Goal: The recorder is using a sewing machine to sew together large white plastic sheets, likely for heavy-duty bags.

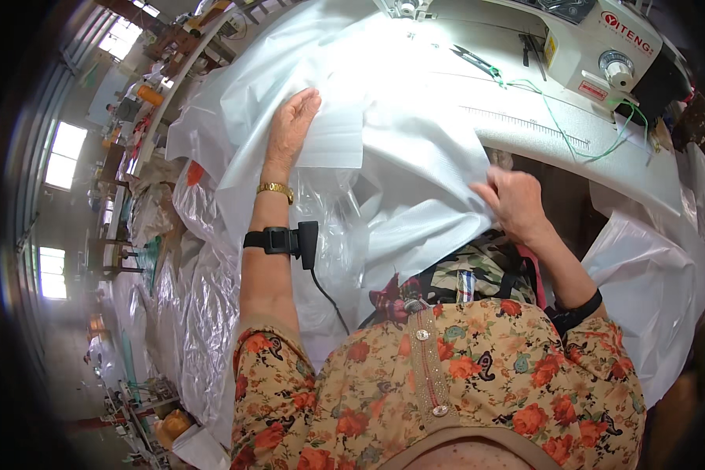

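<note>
A large white plastic sheet (415, 180) spreads from the sewing machine's lit needle area (406, 9) down over my lap. Flat on its left part rests my left hand (293, 125), fingers stretched out and close together, beside a folded flap (333, 141). My right hand (515, 202) is closed at the sheet's right edge, with its thumb over the material; the curled fingers hide the exact grip. Clear plastic (325, 204) shows beneath the flap.
The sewing machine's head (603, 51) stands at the upper right. Thread snips (476, 61) and green thread (552, 117) lie on the white table (517, 125), which has a printed ruler. More plastic sheeting (642, 274) hangs at the right; crumpled clear plastic (204, 337) heaps at the left.
</note>
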`<move>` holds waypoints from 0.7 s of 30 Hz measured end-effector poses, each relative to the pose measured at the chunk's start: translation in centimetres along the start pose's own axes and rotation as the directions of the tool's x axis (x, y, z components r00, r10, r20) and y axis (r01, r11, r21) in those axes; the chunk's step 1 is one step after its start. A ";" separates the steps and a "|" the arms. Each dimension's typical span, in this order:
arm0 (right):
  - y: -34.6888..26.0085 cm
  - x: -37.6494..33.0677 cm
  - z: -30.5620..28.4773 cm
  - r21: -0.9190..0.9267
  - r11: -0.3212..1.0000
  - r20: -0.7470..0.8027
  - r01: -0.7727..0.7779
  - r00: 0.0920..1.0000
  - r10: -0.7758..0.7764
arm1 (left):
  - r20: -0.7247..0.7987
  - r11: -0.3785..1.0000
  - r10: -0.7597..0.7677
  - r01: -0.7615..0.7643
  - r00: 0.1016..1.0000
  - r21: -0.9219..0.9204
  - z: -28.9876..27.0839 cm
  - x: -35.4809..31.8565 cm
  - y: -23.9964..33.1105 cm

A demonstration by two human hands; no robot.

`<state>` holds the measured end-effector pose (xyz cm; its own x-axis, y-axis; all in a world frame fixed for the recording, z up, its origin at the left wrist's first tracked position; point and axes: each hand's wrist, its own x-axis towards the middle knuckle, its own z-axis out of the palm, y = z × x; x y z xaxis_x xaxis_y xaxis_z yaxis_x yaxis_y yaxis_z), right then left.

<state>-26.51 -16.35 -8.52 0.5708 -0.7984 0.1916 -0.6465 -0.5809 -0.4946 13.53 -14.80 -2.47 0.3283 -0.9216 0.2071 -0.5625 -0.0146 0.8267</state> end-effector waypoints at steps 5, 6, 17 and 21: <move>-6.2 6.8 0.4 0.478 0.867 0.188 0.142 0.947 -0.259 | -0.029 0.999 0.043 -0.043 0.999 0.023 0.0 -1.9 1.8; -7.3 8.2 1.2 0.525 0.847 0.277 0.081 0.925 -0.260 | -0.042 0.999 0.050 -0.049 0.998 0.019 0.0 -2.5 2.3; -14.2 4.2 8.4 0.882 0.448 0.405 -0.144 0.718 -0.567 | 0.070 0.975 -0.066 0.049 0.995 0.217 0.7 -14.3 6.0; -13.7 2.1 7.1 0.831 0.554 0.513 -0.052 0.456 -0.727 | 0.233 0.899 -0.280 0.169 0.932 0.404 1.1 -18.3 5.1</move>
<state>-12.88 -8.96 -7.35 0.9901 0.1400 0.0119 0.0328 -0.1482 -0.9884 3.83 1.52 -2.67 0.2866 -0.9446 -0.1598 -0.7567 -0.3255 0.5670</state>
